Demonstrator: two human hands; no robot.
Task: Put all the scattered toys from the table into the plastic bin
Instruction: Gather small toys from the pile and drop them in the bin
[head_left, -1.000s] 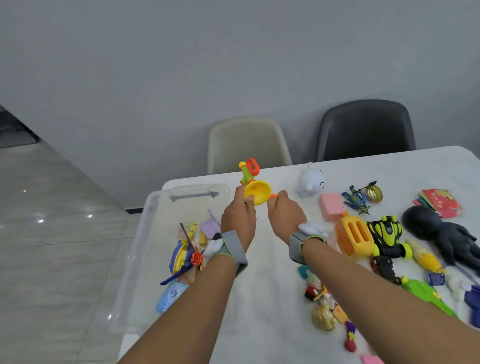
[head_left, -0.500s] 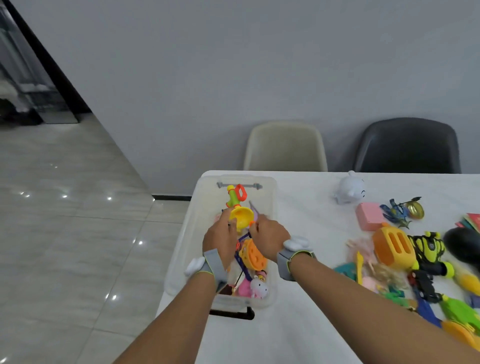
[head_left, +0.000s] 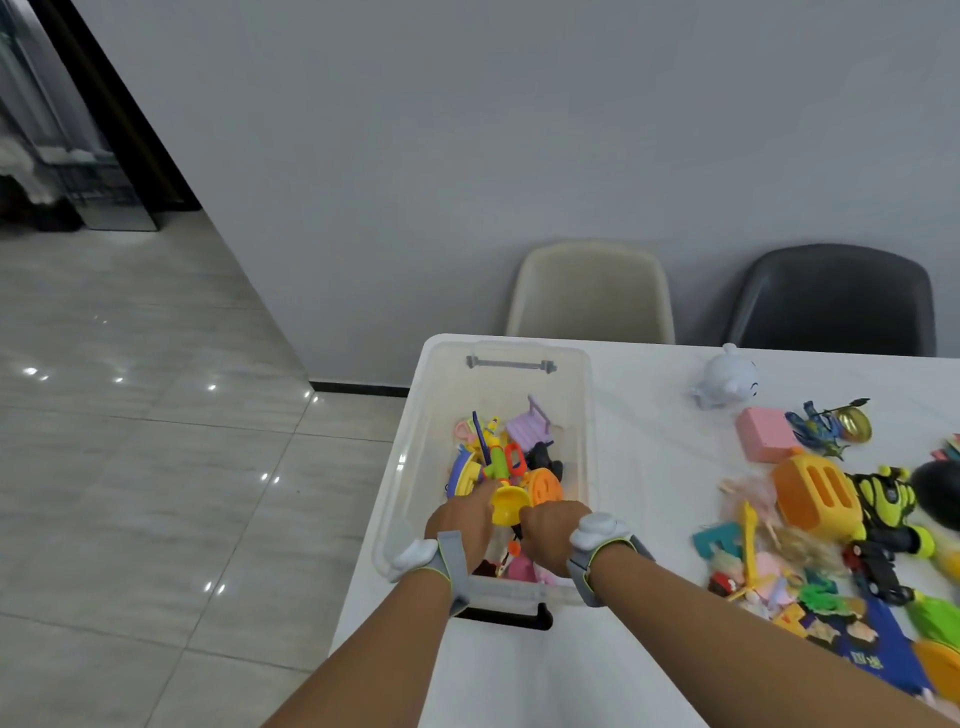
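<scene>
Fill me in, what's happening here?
A person is clearing toys into the clear plastic bin. Both hands, left hand and right hand, hold a yellow-and-green toy trumpet low inside it, above toys already there. An orange plastic toaster and many others remain on the white table.

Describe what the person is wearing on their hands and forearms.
Both forearms are bare, with no sleeves in view. Each wrist carries a grey strap edged in yellow-green, with a rounded white plastic device mounted on it: one on the left wrist band and one on the right wrist band. The left hand and right hand wear no gloves.
</scene>
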